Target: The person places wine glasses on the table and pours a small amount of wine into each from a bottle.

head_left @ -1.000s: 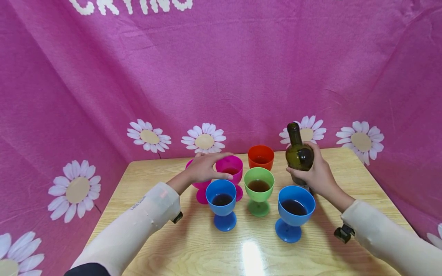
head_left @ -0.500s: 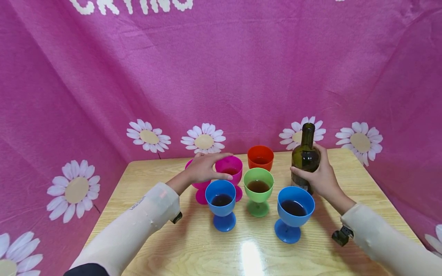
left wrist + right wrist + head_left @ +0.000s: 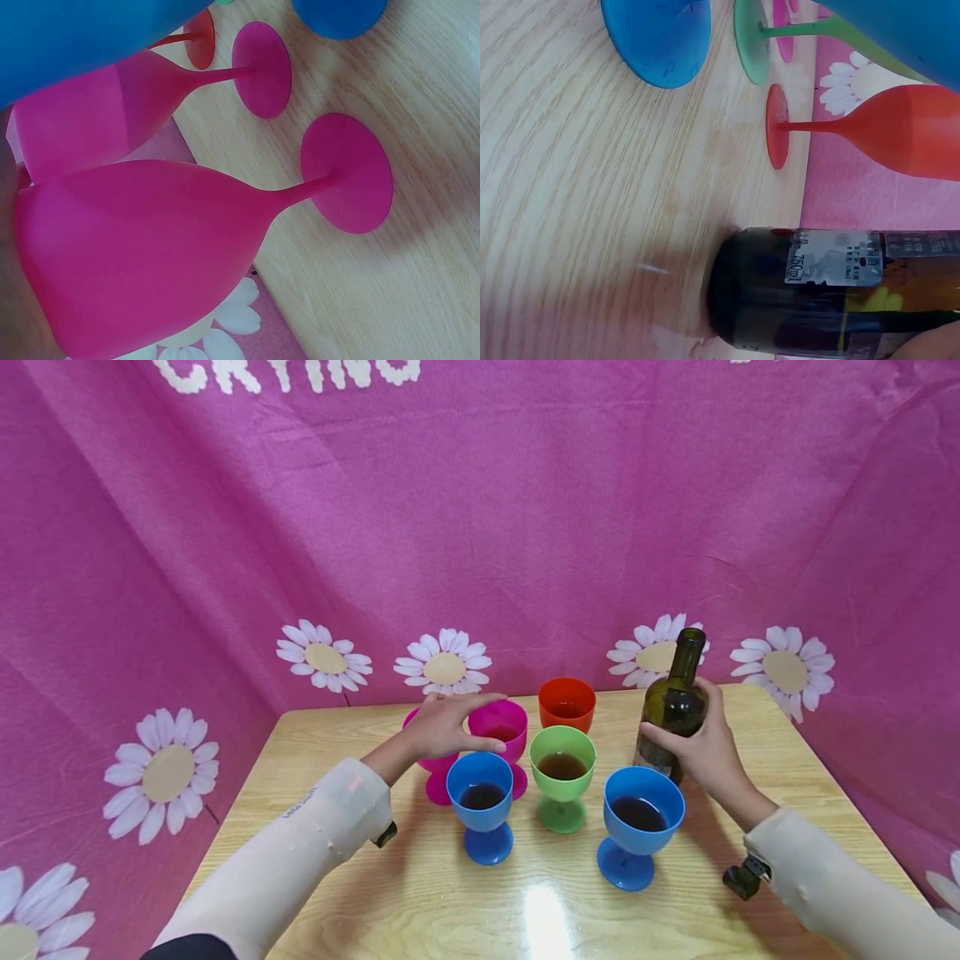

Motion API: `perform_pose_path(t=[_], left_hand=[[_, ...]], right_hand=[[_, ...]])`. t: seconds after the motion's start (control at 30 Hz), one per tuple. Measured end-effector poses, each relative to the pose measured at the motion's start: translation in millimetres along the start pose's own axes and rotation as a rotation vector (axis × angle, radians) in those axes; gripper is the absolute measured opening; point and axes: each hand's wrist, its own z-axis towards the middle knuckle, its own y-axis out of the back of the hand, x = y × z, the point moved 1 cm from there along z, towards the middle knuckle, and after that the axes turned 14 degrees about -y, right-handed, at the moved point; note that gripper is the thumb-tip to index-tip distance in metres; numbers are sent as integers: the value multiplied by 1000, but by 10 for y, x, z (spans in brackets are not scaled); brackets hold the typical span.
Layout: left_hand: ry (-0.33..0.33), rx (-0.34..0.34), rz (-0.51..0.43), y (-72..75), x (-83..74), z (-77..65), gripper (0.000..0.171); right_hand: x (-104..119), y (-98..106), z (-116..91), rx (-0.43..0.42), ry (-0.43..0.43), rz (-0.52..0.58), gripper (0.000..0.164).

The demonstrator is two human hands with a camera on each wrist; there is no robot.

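Note:
My left hand (image 3: 438, 727) reaches over the left pink goblet (image 3: 441, 764), with its thumb in front of the right pink goblet (image 3: 516, 750) and its fingers at the back of that rim. In the left wrist view, both pink bowls show close up and only an edge of the hand appears. My right hand (image 3: 707, 747) grips a dark green glass bottle (image 3: 673, 706) around its body, the neck leaning slightly right. In the right wrist view, the bottle's base lies close to the tabletop; I cannot tell whether it touches. A label is visible on the bottle (image 3: 832, 259).
Blue goblets stand in front, one left (image 3: 480, 814) and one right (image 3: 637, 835). Between them sits a green goblet (image 3: 562, 785), with an orange-red goblet (image 3: 566, 718) behind. All hold dark liquid. A pink daisy-printed cloth (image 3: 480, 527) hangs behind the wooden table (image 3: 420, 910).
My right hand has moved the bottle to the right and swung its neck from a left lean through upright to a slight right lean. The left hand and goblets stay put.

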Motion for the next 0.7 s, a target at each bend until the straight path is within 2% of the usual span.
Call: perform_pose_path(t=[0.27, 0.7], left_hand=[[-2, 2, 0, -6, 11, 0, 87], [10, 12, 10, -1, 10, -18, 89]], right_hand=[[-89, 38, 22, 17, -17, 23, 100], [-97, 12, 2, 6, -2, 32, 101]])
